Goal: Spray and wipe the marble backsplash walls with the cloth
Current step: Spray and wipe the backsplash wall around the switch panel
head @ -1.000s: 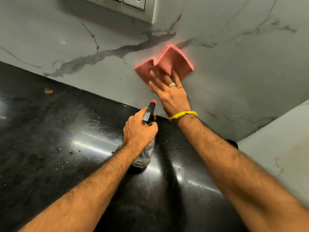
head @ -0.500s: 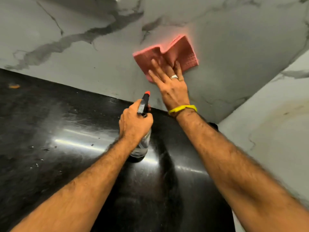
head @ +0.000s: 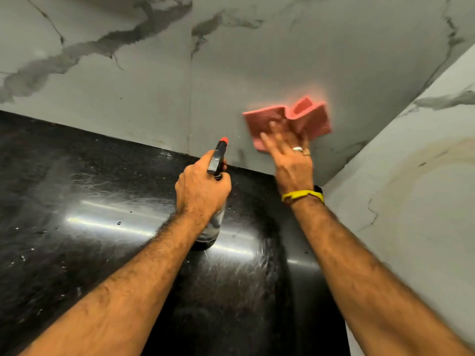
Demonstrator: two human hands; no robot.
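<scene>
Since 0.5 s ago the right hand (head: 291, 160) has slid the crumpled pink wiping cloth (head: 288, 122) rightward along the grey-veined marble backsplash wall (head: 257, 60) — it now sits nearer the corner, at about 2 o'clock from the left hand (head: 201, 191). That cloth lies low on the wall, just above the glossy black stone countertop (head: 77, 201), its long axis running roughly 9 to 3 o'clock, with a raised fold at its upper right. Right fingers are spread and nearly straight, pressing the cloth flat to the marble; motion blur smears their tips, and 2 rings show on them. A yellow band (head: 303, 195) circles that wrist.

Fingers of the left hand are curled tight round the neck of the clear plastic spray bottle with black trigger head and red nozzle tip (head: 218, 160). Its nozzle points toward 12 o'clock at the wall; the bottle's long axis runs 12 to 6 — base on or just above the countertop, I cannot tell which. Most of its body is hidden behind the hand. Droplets and streaks mark the countertop around it.
</scene>
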